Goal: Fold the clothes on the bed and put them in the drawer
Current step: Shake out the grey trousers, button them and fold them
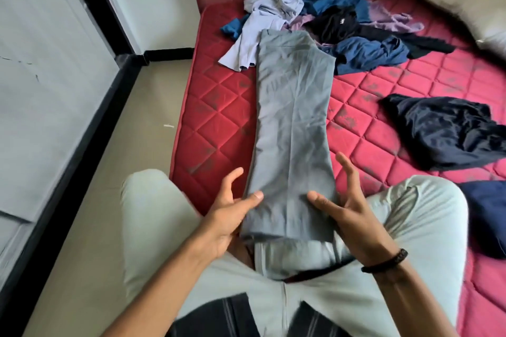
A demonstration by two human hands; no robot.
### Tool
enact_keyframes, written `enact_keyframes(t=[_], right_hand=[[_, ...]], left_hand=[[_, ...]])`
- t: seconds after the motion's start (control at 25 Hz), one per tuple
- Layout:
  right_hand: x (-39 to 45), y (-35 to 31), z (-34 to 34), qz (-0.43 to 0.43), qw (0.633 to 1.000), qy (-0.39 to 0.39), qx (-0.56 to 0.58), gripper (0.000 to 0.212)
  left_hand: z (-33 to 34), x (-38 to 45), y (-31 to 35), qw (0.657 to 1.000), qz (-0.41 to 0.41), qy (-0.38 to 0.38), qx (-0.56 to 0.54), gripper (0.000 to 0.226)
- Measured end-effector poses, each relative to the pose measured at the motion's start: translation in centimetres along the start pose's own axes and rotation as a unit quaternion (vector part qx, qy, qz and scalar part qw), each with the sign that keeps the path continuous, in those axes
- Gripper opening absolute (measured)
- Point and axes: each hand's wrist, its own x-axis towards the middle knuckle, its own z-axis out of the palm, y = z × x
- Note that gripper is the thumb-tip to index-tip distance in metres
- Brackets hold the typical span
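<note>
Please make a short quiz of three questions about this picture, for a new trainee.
1. True or false: the grey trousers lie crumpled in the pile.
2. Which wrist wears the dark band? A) left B) right
3. The cream pillow lies at the far ____ of the bed.

Key: 1 false, they lie flat and lengthwise, the left hand and right hand at their near end, fingers spread; 2 B; 3 right.
</note>
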Motion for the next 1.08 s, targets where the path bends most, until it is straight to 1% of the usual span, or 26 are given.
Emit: enact_keyframes(t=[0.08, 0.12, 0.16, 0.2, 0.28, 0.32, 0.4, 0.44, 0.48, 0.52, 0.56, 0.6, 0.64, 0.68, 0.72, 0.76, 0.8, 0.84, 0.88, 0.92, 0.96, 1.0, 1.04, 1.08], right_hand=[[-3.1, -0.2, 0.8, 0.046, 0.995, -0.045, 0.077, 0.07], [-4.0, -0.2, 1.2, 0.054, 0.996, -0.049, 0.056, 0.061], [-4.6, -0.1, 1.4, 0.054, 0.998, -0.037, 0.027, 0.051], [-5.1, -0.1, 1.5, 0.043, 0.999, -0.012, -0.014, 0.041], [-5.9, -0.8, 1.8, 0.008, 0.995, 0.046, -0.093, 0.027], [-6.3, -1.3, 1.8, -0.002, 0.99, 0.07, -0.123, 0.022], [-7.2, -2.3, 1.8, -0.016, 0.984, 0.098, -0.146, 0.014], [-7.9, -2.5, 1.7, -0.02, 0.984, 0.102, -0.148, 0.013], [-8.6, -2.8, 1.7, -0.026, 0.984, 0.1, -0.142, 0.013], [-9.3, -2.8, 1.7, -0.031, 0.986, 0.084, -0.138, 0.016], [-9.8, -2.9, 1.6, -0.034, 0.987, 0.052, -0.146, 0.022], [-10.4, -2.9, 1.2, -0.032, 0.984, 0.005, -0.173, 0.031], [-11.0, -2.8, 0.7, -0.022, 0.974, -0.045, -0.219, 0.045], [-11.5, -2.8, 0.0, -0.022, 0.952, -0.083, -0.293, 0.056], [-12.0, -2.8, -0.7, -0.043, 0.914, -0.096, -0.392, 0.058], [-12.8, -3.2, -1.2, -0.08, 0.876, -0.105, -0.465, 0.051], [-13.2, -3.5, -1.5, -0.113, 0.853, -0.12, -0.494, 0.041], [-13.0, -4.0, -1.5, -0.123, 0.847, -0.141, -0.497, 0.029], [-12.6, -5.0, -1.0, -0.109, 0.85, -0.163, -0.49, 0.02], [-11.4, -6.6, -0.2, -0.048, 0.866, -0.17, -0.467, 0.02], [-10.5, -7.6, 0.2, 0.001, 0.883, -0.169, -0.437, 0.027], [-10.2, -8.6, -0.1, 0.055, 0.894, -0.2, -0.396, 0.037], [-9.3, -9.6, -0.3, 0.055, 0.91, -0.187, -0.366, 0.046], [-8.3, -11.0, -0.2, 0.0, 0.925, -0.173, -0.338, 0.046]], left_hand=[[0.0, -2.3, -0.4, 1.0, 0.01, 0.012, -0.018, 0.041], [0.0, -2.9, -0.8, 1.0, 0.021, 0.004, -0.004, 0.03], [-0.1, -3.3, -1.1, 0.999, 0.034, -0.003, 0.012, 0.024], [-0.3, -3.8, -1.3, 0.998, 0.045, -0.005, 0.033, 0.023], [-1.0, -4.6, -1.1, 0.996, 0.06, -0.008, 0.067, 0.027], [-1.6, -5.2, -0.8, 0.995, 0.061, -0.029, 0.067, 0.029], [-2.8, -6.6, -0.6, 0.99, 0.063, -0.108, 0.072, 0.043], [-3.4, -7.3, -0.8, 0.981, 0.082, -0.145, 0.101, 0.053], [-3.9, -7.9, -1.0, 0.967, 0.118, -0.164, 0.153, 0.058], [-4.1, -8.5, -1.2, 0.948, 0.165, -0.163, 0.218, 0.057], [-4.1, -8.9, -1.4, 0.925, 0.215, -0.141, 0.282, 0.052], [-4.1, -9.3, -1.7, 0.895, 0.261, -0.102, 0.346, 0.045], [-4.2, -9.7, -1.7, 0.857, 0.313, -0.063, 0.404, 0.036], [-4.4, -10.0, -1.3, 0.809, 0.369, -0.029, 0.457, 0.025], [-4.7, -10.4, -0.9, 0.769, 0.408, -0.023, 0.492, 0.016], [-5.2, -10.8, -0.6, 0.735, 0.434, -0.035, 0.52, 0.013], [-5.5, -11.2, -0.3, 0.711, 0.454, -0.063, 0.533, 0.013], [-5.8, -11.0, 0.2, 0.701, 0.458, -0.117, 0.534, 0.01], [-6.0, -11.1, 0.9, 0.697, 0.458, -0.176, 0.523, 0.006], [-6.3, -10.1, 1.2, 0.704, 0.432, -0.243, 0.509, 0.006], [-6.3, -9.6, 2.1, 0.715, 0.388, -0.305, 0.495, 0.01], [-6.2, -8.8, 3.5, 0.73, 0.332, -0.356, 0.479, 0.017], [-5.8, -8.2, 5.3, 0.751, 0.285, -0.383, 0.457, 0.03], [-5.0, -7.8, 7.4, 0.784, 0.244, -0.389, 0.417, 0.037]])
